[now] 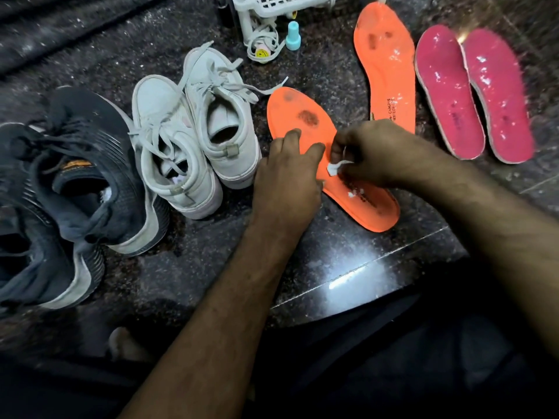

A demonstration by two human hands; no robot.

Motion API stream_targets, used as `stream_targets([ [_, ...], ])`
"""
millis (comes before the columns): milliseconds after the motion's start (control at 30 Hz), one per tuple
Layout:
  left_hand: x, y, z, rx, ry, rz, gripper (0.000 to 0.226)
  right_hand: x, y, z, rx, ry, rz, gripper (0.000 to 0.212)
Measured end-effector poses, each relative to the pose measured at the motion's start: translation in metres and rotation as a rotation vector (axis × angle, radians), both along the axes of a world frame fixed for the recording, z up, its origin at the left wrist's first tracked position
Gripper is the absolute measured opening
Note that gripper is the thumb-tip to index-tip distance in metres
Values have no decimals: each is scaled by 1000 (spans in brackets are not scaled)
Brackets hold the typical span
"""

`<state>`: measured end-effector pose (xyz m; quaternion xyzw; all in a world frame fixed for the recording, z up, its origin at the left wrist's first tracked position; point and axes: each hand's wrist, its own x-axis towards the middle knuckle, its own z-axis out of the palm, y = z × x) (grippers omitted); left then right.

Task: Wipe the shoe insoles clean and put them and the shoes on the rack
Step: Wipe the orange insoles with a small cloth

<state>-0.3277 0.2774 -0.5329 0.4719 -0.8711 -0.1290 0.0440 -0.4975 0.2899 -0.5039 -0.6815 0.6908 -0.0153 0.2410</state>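
Two hands: on one orange insole (329,164)
Left hand (287,173): fingers flat, pressing insole
Right hand (369,155): pinching white wipe (334,168), beside left hand

Floor (348,267): dark speckled polished stone, glossy. Orange insoles (332,164): matt foam, stained. Pink insoles (472,92): wet sheen. White sneakers (193,131): smooth leather-like, cloth laces. Dark shoes (75,182): knit mesh. Rack (272,7): white perforated plastic.

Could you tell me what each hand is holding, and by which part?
Right hand pinches a small white wipe by its upper edge; left hand rests on the orange insole, gripping nothing.
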Motion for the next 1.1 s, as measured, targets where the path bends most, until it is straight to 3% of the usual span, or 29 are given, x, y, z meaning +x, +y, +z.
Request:
stream_targets([
  [100,-1,-2,-1,71,86,-10,54,9,-5,-10,-160,-11,-48,14],
  [200,2,-2,-4,137,107,7,73,8,-10,-9,-217,-82,-89,14],
  [367,2,1,-4,154,65,-5,80,-5,-9,4,-149,-112,-113,15],
  [467,2,-1,-4,173,67,-10,84,-6,-7,1,-64,-16,-52,17],
  [600,3,0,-4,174,44,-18,88,-12,-9,13,-197,58,-145,11],
  [667,3,-1,-4,170,38,-18,88,-4,-9,15,-230,-15,-56,14],
  [767,4,0,-5,162,33,-22,85,7,-9,5,-95,33,82,19],
  [833,4,0,-5,162,29,-28,87,-3,-10,9,-102,106,-14,15],
  [933,5,0,-5,159,24,-34,88,-14,-9,16,-202,41,-134,12],
  [1100,4,0,-3,165,33,-31,82,3,-7,4,-64,92,30,16],
])
